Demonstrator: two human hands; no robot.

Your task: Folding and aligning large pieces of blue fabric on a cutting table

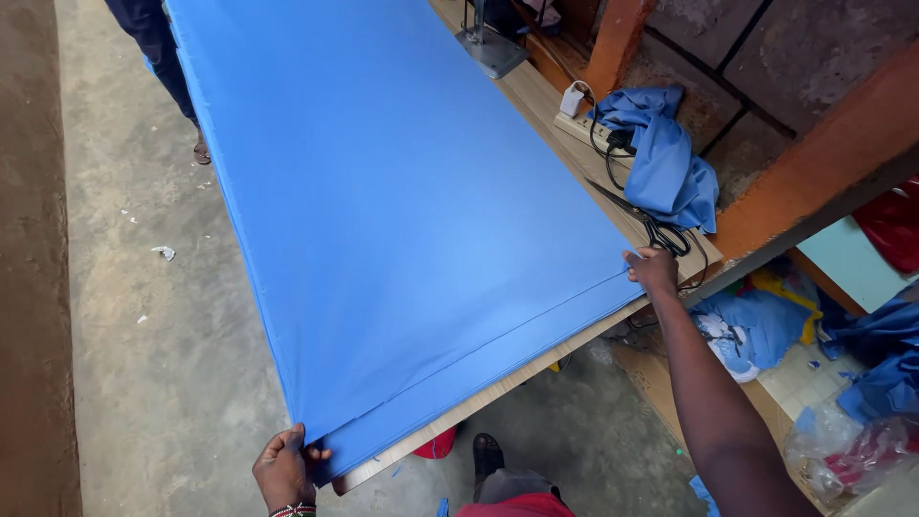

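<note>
Left hand: the left hand (284, 469) sat lowest in view, fingers curled shut over the near left corner of the blue fabric (383, 201), pinching the folded edge tight.
Wrist: a beaded wristband (293, 511) showed just below that hand, at the bottom edge of the view.
Right hand: the right hand (654, 270) was out at the end of a long reach, fingers closed on the near right corner of the fabric, gripping it at the table's side.
Fabric: and there it was, 1 big sheet pulled flat and smooth, running from the 2 hands far up the wooden table (536, 96), with a folded layer showing along the near edge.
Table edge: a pale strip of tabletop peeked out under the cloth's near edge, between the 2 hands.
Scissors: black-handled scissors (661, 230) lay on the table just beside the right hand, blades pointing away.
Bundle: a crumpled blue cloth (665, 158) was heaped past the scissors, against the wall.
Power strip: a power strip (589, 126) with a white plug and black cables lay just beside that bundle.
Machine base: a grey metal base plate (491, 50) stood farther up the table.
Far end: another person's leg (153, 43) in dark trousers stood at the fabric's far left corner on the concrete floor (144, 316).
</note>
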